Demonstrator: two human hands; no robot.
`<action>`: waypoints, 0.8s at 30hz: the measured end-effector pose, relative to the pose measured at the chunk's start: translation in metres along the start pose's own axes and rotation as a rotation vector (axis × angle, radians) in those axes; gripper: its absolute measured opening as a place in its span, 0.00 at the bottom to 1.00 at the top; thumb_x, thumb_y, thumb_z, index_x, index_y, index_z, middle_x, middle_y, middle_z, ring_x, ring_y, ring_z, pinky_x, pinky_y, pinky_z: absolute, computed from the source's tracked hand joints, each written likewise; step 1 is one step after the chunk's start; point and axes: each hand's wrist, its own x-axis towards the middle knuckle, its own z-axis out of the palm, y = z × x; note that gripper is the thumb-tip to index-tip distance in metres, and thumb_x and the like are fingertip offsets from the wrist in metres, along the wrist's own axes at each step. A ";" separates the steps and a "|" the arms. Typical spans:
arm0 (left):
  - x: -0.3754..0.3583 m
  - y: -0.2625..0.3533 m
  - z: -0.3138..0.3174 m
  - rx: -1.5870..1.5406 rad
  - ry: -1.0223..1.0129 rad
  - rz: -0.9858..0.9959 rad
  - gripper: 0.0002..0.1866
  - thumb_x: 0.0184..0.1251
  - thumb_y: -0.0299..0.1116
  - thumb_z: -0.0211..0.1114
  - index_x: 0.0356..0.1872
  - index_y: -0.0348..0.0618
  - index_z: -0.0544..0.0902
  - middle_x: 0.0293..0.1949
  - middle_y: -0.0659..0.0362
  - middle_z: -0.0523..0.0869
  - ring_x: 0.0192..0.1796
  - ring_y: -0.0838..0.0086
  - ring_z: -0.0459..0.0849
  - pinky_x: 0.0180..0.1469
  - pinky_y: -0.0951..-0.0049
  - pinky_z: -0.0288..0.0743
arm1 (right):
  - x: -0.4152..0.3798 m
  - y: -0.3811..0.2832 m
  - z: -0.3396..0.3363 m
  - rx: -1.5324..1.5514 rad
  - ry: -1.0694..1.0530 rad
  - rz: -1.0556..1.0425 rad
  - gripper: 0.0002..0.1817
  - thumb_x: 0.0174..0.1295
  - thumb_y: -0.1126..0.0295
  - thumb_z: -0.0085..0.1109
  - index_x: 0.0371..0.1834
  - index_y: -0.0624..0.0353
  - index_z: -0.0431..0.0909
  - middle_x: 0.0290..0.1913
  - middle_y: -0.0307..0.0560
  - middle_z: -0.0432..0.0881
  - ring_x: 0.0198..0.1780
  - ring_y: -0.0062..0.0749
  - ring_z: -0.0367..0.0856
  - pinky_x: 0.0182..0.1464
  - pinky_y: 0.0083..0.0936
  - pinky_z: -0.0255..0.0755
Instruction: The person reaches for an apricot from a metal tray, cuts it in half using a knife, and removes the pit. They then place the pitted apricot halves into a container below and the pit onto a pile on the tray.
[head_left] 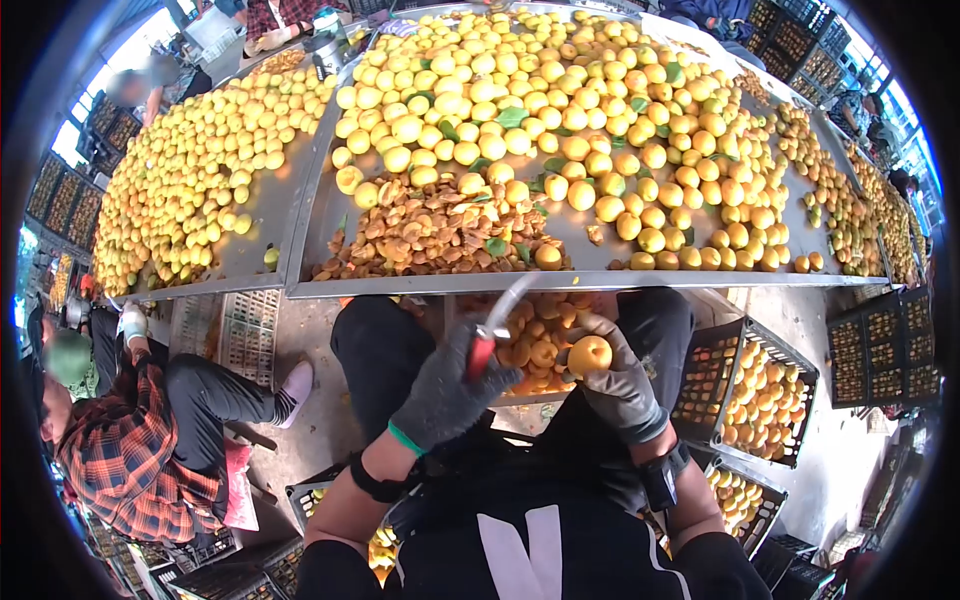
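My left hand (440, 390), in a dark grey glove with a green cuff, is closed around the red handle of a knife (481, 352). Its curved blade points up toward the table edge. In my right hand (625, 385), also gloved, a whole orange apricot (590, 356) is held between thumb and fingers. Between my knees, below both hands, a container of apricots (535, 345) is partly hidden by the gloves. Just beyond the blade, a heap of brownish-orange apricot pieces (430, 230) lies on the metal table (600, 284).
Whole yellow apricots (500, 90) with some green leaves cover much of the raised-edge table. Black crates of apricots (765, 400) stand at my right. A person in a plaid shirt (135, 455) sits at my left, near a pale crate (250, 335). Others sit across the table.
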 end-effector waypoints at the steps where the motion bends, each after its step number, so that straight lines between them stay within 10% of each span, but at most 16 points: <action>1: -0.005 -0.003 0.006 0.107 -0.023 0.123 0.23 0.60 0.43 0.70 0.50 0.43 0.72 0.31 0.51 0.81 0.33 0.58 0.83 0.35 0.63 0.76 | 0.000 0.000 -0.006 -0.001 -0.062 0.042 0.32 0.51 0.72 0.72 0.59 0.59 0.67 0.55 0.44 0.74 0.54 0.34 0.78 0.57 0.29 0.72; 24: -0.052 -0.021 0.018 0.336 -0.060 0.322 0.18 0.57 0.42 0.71 0.42 0.40 0.83 0.26 0.51 0.84 0.27 0.57 0.84 0.28 0.64 0.77 | -0.012 0.009 0.044 0.108 -0.148 -0.019 0.30 0.48 0.79 0.72 0.56 0.56 0.70 0.49 0.47 0.77 0.52 0.37 0.79 0.55 0.33 0.73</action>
